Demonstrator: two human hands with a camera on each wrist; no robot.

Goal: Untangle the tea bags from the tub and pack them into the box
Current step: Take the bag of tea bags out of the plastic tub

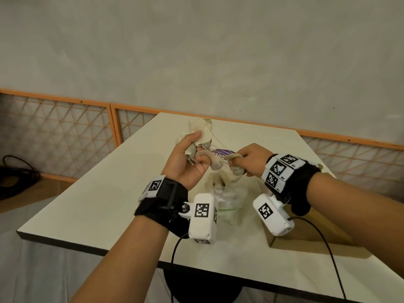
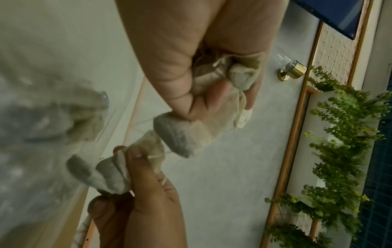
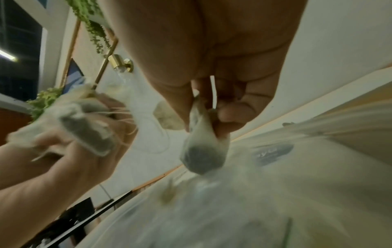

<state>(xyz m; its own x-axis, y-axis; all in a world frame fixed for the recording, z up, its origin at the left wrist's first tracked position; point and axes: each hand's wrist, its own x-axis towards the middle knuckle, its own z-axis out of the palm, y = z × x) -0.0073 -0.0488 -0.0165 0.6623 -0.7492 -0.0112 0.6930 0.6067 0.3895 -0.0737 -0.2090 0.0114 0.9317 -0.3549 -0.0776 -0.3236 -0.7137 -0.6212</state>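
Above the table, my left hand (image 1: 193,149) grips a clump of tangled beige tea bags (image 1: 202,133) with thin strings trailing from it. My right hand (image 1: 240,159) pinches one tea bag (image 1: 237,169) at the clump's right end, a short way from the left hand. In the left wrist view the left hand (image 2: 203,94) closes on the tea bags (image 2: 224,78) and the right hand (image 2: 135,169) holds a tea bag (image 2: 106,174). The right wrist view shows the pinched tea bag (image 3: 203,151) hanging over the clear tub (image 3: 265,201). The clear tub (image 1: 227,200) stands under both hands. A brown cardboard box (image 1: 306,235) lies beneath my right forearm.
A purple-labelled lid (image 1: 223,153) lies on the cream table (image 1: 98,204) behind the hands. An orange-framed lattice screen (image 1: 65,132) runs along the wall behind the table. A black cable (image 1: 17,171) lies coiled on the floor at the left.
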